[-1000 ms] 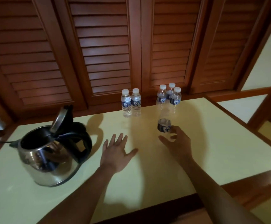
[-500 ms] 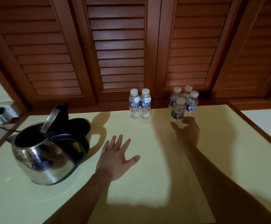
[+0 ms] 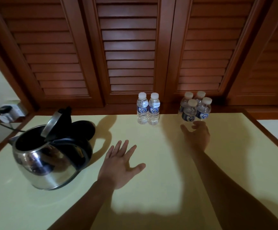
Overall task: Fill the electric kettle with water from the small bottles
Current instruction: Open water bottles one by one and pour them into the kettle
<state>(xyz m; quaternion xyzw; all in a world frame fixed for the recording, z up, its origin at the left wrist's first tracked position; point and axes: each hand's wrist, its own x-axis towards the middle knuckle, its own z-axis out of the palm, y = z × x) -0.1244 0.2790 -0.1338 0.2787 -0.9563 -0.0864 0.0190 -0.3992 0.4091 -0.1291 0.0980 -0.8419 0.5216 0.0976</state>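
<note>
The steel electric kettle [image 3: 48, 161] with a black handle stands at the left of the pale yellow table [image 3: 151, 196], its lid tipped up and open. Two small capped water bottles [image 3: 148, 109] stand side by side at the back centre. Several more small bottles [image 3: 195, 107] are grouped at the back right. My right hand [image 3: 197, 135] hovers just in front of that group's nearest bottle [image 3: 190, 112], fingers apart and holding nothing. My left hand [image 3: 120, 165] is spread flat, palm down, over the table to the right of the kettle.
The black kettle base [image 3: 85, 130] lies behind the kettle. A wall socket with a plug and cord [image 3: 10, 112] is at the far left. Louvred wooden doors [image 3: 128, 55] close off the back. A wooden rim [image 3: 267, 135] edges the table's right side.
My right hand carried a bottle to the back-right group, stood it there and let go. My left hand has barely moved.
</note>
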